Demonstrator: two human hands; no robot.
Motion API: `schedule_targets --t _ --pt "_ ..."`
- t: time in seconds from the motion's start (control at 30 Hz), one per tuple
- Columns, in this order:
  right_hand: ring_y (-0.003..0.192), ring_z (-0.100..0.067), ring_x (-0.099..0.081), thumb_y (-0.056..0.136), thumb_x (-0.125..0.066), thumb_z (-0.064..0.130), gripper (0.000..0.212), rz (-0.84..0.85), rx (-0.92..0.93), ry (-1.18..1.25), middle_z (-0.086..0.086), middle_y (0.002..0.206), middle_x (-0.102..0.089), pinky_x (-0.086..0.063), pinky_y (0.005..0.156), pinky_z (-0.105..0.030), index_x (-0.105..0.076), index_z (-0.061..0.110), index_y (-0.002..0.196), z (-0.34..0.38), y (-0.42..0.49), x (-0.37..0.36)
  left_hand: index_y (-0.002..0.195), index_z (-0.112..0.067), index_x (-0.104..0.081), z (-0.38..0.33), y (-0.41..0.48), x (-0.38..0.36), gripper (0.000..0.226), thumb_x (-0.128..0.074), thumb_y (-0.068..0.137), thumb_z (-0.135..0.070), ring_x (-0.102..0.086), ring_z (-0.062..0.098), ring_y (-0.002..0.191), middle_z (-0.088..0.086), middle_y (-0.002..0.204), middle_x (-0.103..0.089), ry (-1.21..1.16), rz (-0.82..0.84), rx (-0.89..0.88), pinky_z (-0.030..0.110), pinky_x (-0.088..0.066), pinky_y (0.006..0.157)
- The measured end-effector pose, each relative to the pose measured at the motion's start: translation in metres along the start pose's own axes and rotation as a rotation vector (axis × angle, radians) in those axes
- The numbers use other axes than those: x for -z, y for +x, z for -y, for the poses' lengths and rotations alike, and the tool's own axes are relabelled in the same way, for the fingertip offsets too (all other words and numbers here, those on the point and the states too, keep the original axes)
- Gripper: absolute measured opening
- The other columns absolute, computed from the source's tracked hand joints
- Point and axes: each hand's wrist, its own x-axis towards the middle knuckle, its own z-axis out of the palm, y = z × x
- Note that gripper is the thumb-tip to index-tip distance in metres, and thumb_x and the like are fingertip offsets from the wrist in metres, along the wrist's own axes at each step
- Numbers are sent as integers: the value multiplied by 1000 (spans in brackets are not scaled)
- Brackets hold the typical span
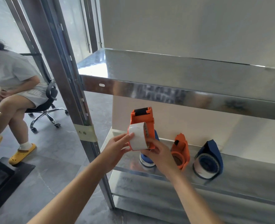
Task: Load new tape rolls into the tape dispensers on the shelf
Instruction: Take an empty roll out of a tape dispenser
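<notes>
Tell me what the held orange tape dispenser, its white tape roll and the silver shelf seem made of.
Orange tape dispenser: moulded plastic by its look, uniform colour, dull sheen. White tape roll: probably glossy plastic film; its face catches light. Silver shelf: sheet metal, perhaps galvanised or stainless; bright, blurred reflections along its front edge.

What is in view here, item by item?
held dispenser: 1, orange, raised before the shelf
roll: 1, white, on the held dispenser
left dispenser: 1, blue, shelf, behind the hands
middle dispenser: 1, orange, shelf
right dispenser: 1, blue, shelf
shelf: 1, metal, right
seated person: 1, grey clothes, left
chair: 1, black, under that person
label: 1, beige, shelf post
left hand: 1, holds roll
right hand: 1, grips held dispenser
</notes>
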Motion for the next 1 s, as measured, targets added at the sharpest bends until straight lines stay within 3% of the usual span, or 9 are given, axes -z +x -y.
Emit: schedule_targets --t 0.2,0.33,0.4,0.43,0.5,0.57,0.77,1.0 --pt "103 -4 -65 82 -73 28 33 70 -71 31 12 109 -71 -50 99 -32 -64 34 113 1 -12 10 118 -5 -62 -4 -7 -12 40 -63 79 -16 -65 25 100 11 107 -70 -126 149 -22 42 -49 95" --pt "112 3 -58 86 -71 26 46 238 -52 17 13 121 -63 -47 94 -18 -52 36 127 14 -20 23 119 -7 -58 -2 -12 -13 38 -66 82 -8 -68 25 97 10 103 -72 -161 148 -6 38 -57 85" --pt "107 20 -51 88 -67 28 44 182 -29 43 25 119 -58 -42 87 -6 -50 32 128 26 -22 30 120 -9 -57 -2 -15 -11 43 -66 78 -8 -67 26 100 9 104 -72 -123 145 -25 36 -56 87" --pt "105 22 -50 87 -66 33 41 135 -17 43 29 116 -56 -41 87 -6 -51 34 125 33 -22 32 120 -10 -57 -2 -15 -10 44 -65 77 -8 -67 26 101 9 104 -72 -106 147 -35 37 -55 89" --pt "108 8 -57 81 -65 46 37 77 -14 68 24 114 -63 -47 96 -22 -58 36 115 39 -19 31 120 -13 -57 -4 -17 -10 44 -65 76 -7 -67 26 103 9 105 -72 -80 152 -43 38 -53 93" --pt "103 -3 -65 79 -66 45 30 71 -16 123 14 108 -71 -51 96 -31 -64 33 107 46 -17 25 119 -15 -58 -5 -19 -10 44 -66 76 -7 -66 26 104 9 106 -72 -47 159 -47 38 -51 97" --pt "94 -12 -68 84 -70 32 17 5 17 108 7 99 -73 -57 89 -35 -64 33 99 59 -16 7 125 -14 -56 -10 -24 -9 50 -70 77 -12 -59 34 115 17 119 -66 63 185 -92 46 -41 105" --pt "94 -13 -67 85 -69 31 15 10 43 71 9 98 -72 -56 87 -32 -63 36 98 64 -14 4 124 -15 -56 -16 -31 -5 47 -63 79 -7 -62 28 113 14 117 -68 25 203 -99 37 -48 99"
